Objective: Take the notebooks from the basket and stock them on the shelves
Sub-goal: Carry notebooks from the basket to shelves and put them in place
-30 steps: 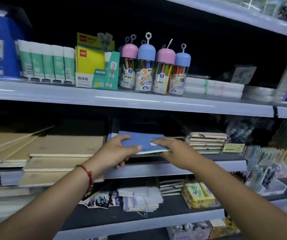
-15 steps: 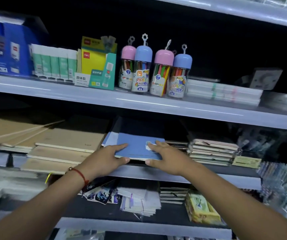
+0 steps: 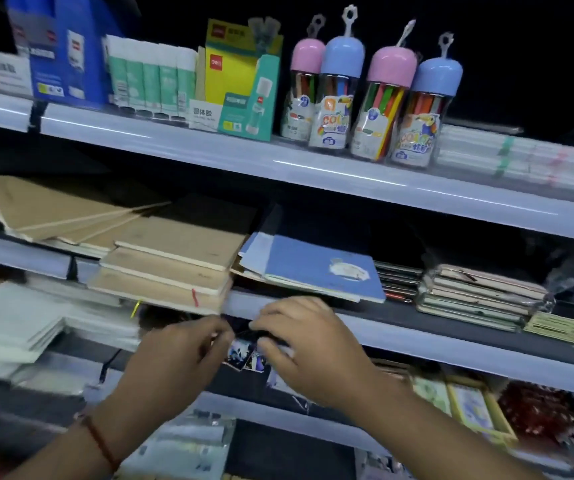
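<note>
The blue notebook (image 3: pixel 316 268) lies flat on top of its stack on the middle shelf (image 3: pixel 417 320), at about 12 o'clock from your hands, its front edge hanging a little past the books beneath. Neither hand touches it. Your left hand (image 3: pixel 178 358) and right hand (image 3: pixel 309 344) sit close together just below the shelf lip; the fingers of both are curled loosely and blurred, and I cannot tell whether they pinch anything (they look bare, with some small printed cards behind them on the lower shelf).

If this book counts as placed, judge the stack before going to the basket, which is out of view: the covers are fanned toward 10 o'clock, so a flat push from the front edge would likely square them and stop the top one sliding off. Keep clear of the kraft notebooks (image 3: pixel 171 261) at 9 o'clock of the blue stack, which already overhang the lip and touch it, or nearly so.

Readable writing is thin. The blue cover carries a pale badge whose text is too soft to read. On the top shelf, at 11 o'clock, the yellow box (image 3: pixel 233 64) shows a red "deli" mark and a white tab with three Chinese characters, seemingly "solid glue". The marker jars (image 3: pixel 375 98) at 1 o'clock read "COLOR". The blue box (image 3: pixel 67 53) at far 10 o'clock bears small red logos, illegible.
</note>
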`<action>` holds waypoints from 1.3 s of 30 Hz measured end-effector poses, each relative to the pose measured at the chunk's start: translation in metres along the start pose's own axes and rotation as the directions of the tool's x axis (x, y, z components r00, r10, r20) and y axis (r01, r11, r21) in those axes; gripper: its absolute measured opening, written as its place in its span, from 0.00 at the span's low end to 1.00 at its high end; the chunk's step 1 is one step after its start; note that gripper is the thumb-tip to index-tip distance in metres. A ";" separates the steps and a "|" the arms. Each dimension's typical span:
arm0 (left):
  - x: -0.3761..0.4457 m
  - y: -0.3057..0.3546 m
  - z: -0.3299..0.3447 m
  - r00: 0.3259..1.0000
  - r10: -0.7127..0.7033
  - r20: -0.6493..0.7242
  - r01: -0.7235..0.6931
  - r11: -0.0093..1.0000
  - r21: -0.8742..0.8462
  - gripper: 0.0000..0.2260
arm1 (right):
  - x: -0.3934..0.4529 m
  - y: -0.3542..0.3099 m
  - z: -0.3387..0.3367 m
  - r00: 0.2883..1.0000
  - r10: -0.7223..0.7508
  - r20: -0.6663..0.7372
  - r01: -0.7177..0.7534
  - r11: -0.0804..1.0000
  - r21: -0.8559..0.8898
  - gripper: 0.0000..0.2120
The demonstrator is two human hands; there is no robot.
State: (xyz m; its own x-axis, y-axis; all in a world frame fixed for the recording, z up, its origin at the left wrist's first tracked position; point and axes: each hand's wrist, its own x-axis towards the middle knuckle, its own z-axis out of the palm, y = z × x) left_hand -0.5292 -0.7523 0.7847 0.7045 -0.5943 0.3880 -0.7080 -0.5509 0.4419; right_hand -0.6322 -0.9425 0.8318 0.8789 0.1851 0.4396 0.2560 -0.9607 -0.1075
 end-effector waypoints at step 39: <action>-0.390 -0.643 -0.003 -0.108 -0.913 0.394 0.934 0.042 0.354 0.25 | 0.272 -0.374 0.710 0.171 -0.185 0.968 0.258 0.956 0.138 0.16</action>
State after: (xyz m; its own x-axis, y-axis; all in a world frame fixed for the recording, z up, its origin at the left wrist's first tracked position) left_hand -0.3484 -0.1645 0.3513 0.5513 0.3363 -0.7635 0.6111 -0.7858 0.0952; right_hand -0.2039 -0.3856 0.3587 0.4921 0.4101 -0.7679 0.5269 -0.8425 -0.1122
